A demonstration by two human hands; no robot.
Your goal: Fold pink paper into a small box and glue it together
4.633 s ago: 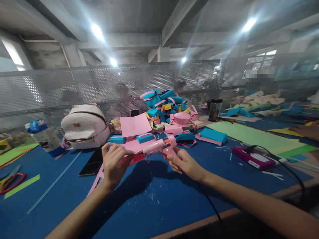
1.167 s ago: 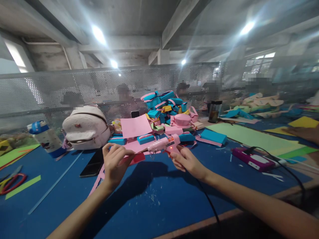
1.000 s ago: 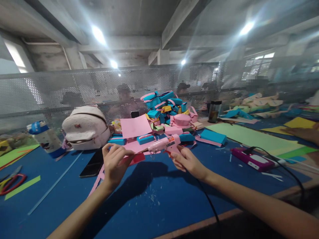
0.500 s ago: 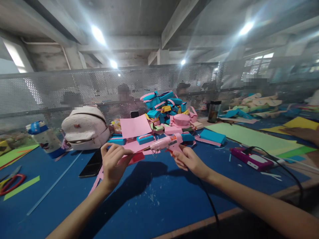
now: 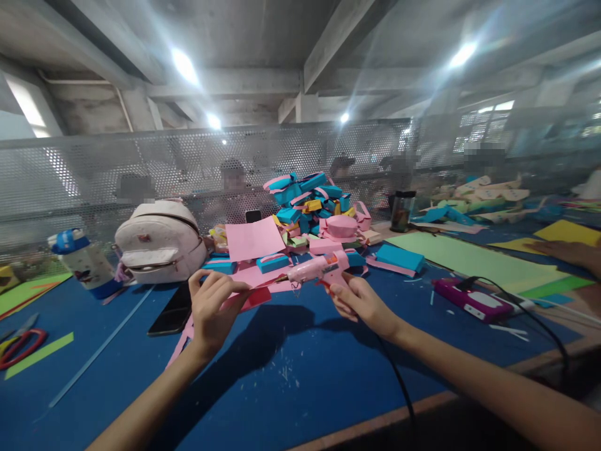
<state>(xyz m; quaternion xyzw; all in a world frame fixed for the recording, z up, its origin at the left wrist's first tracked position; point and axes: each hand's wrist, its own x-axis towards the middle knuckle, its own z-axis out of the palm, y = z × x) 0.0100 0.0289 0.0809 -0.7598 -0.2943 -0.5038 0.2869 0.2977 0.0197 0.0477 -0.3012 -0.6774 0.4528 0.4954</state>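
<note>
Wrapped round the handle of a pink glue gun (image 5: 313, 269), my right hand (image 5: 364, 304) holds it above the blue table with the nozzle pointing left. My left hand (image 5: 215, 307) pinches a folded red-pink paper piece (image 5: 256, 299) between thumb and fingers. The nozzle is close to the paper's upper edge; whether it touches I cannot tell. A pink sheet (image 5: 255, 238) leans behind, among blue paper boxes (image 5: 272, 263) with pink strips. Farther back rises a heap of blue, pink and yellow paper pieces (image 5: 305, 200).
On the left are a white backpack (image 5: 159, 244), a bottle (image 5: 87, 263), a black phone (image 5: 171, 311) and red-handled scissors (image 5: 23, 347). A purple power strip (image 5: 472, 299) and green sheets (image 5: 479, 257) lie right. Another person's hand (image 5: 566, 250) rests on yellow paper.
My right hand and the glue gun have shifted slightly right, drawing the nozzle a little along the paper. My left hand stays almost still with the paper piece.
</note>
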